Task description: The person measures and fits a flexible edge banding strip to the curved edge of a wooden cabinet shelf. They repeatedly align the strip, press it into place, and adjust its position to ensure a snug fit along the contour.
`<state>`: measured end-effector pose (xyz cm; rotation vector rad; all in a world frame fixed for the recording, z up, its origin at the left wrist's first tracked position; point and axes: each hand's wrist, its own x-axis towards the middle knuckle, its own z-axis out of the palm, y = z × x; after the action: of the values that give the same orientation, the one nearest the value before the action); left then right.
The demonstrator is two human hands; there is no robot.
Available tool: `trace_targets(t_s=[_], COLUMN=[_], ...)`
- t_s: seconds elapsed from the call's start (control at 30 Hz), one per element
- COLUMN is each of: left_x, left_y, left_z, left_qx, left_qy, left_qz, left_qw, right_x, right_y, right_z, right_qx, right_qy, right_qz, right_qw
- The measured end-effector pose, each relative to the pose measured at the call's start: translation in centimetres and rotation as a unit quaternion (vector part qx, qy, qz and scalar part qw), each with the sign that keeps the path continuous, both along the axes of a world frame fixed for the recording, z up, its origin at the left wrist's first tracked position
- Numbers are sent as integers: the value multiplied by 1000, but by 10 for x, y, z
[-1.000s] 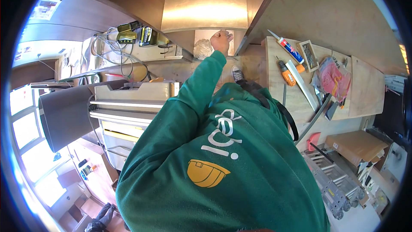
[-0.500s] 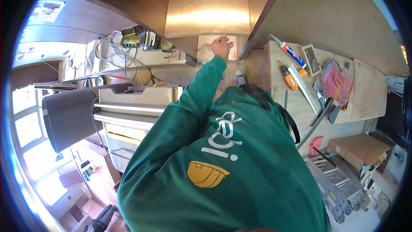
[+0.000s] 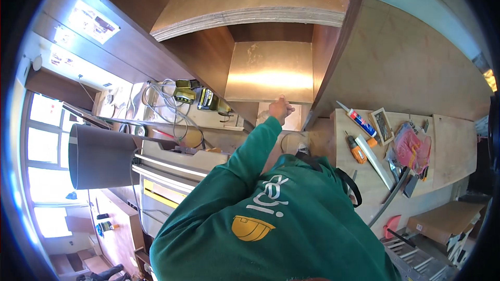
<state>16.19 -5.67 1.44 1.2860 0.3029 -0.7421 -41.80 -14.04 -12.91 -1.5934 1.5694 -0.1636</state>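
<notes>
My left hand (image 3: 282, 109) reaches forward in a green sleeve (image 3: 258, 143), at the front edge of a brown shelf board (image 3: 271, 75) inside a tall wooden cabinet. Its fingers are curled, with the forefinger up against the board's edge. Whether something small is pinched between them is hidden. Behind and below the hand shows a pale square surface (image 3: 264, 110). My right arm and hand do not show; my green hooded top fills the lower middle.
At right, a wooden bench (image 3: 346, 140) carries a sealant tube (image 3: 360, 121), an orange-and-black drill (image 3: 355, 150) and a pink plastic bag (image 3: 411, 148). Coiled cable (image 3: 169, 106) and yellow-green tools (image 3: 188, 93) lie at left. A higher shelf (image 3: 255, 0) juts out overhead.
The view has tilted up, so the upper shelf's edge now shows. My left hand stays near the lower board's front edge. A crumpled pale shape beside the hand no longer shows clearly.
</notes>
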Motion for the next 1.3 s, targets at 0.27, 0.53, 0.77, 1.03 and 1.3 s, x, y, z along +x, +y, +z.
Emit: trace_targets(t_s=[0.27,0.53,0.77,1.03,1.3], left_x=[-19,25,52,73,89], left_y=[18,19,3,26,37], left_z=[64,37,54,51,52], left_qx=[190,361,342,311,278], left_qy=[-566,-706,-734,-735,-732], left_qz=[-175,-404,-472,-482,-516], left_qw=[783,456,349,360,348], right_x=[49,96,52,74,41], right_y=[9,38,86,64,61], right_z=[-9,17,-69,33,-35], right_qx=[2,4,34,58,74], right_qy=[110,52,29,92,158], right_qz=[-151,-201,-149,-290,-310], right_qw=[982,978,988,951,935])
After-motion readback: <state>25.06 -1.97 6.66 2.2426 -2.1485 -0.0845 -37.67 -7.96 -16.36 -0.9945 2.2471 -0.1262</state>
